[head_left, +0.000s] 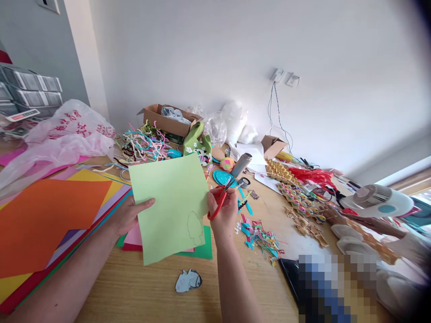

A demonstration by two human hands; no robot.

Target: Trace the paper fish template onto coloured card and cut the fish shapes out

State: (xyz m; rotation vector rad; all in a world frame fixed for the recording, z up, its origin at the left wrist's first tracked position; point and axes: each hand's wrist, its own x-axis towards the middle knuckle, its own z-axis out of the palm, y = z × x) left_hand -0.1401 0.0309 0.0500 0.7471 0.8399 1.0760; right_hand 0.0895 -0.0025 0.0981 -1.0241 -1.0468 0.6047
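Observation:
A light green sheet of paper (168, 193) is held up off the table, with a fish-like outline drawn in its lower right corner. My left hand (129, 215) grips its left edge, thumb on the front and the other fingers behind. At the right edge, my right hand (224, 206) is closed around red-handled scissors (220, 202), whose blades point up and away from me. Whether that hand also pinches the paper is hard to see. Below, a cut-out paper fish (188, 281) lies on the wooden table. Green and pink sheets (204, 242) lie partly hidden behind the held paper.
Stacked coloured paper (54, 224) covers the left side. Paper scraps (261, 235) lie right of my forearm, near a dark phone (289, 278). Pipe cleaners (144, 143) and a cardboard box (168, 121) are at the back. Another person's hand (332, 215) is at right, by a white fan (377, 199).

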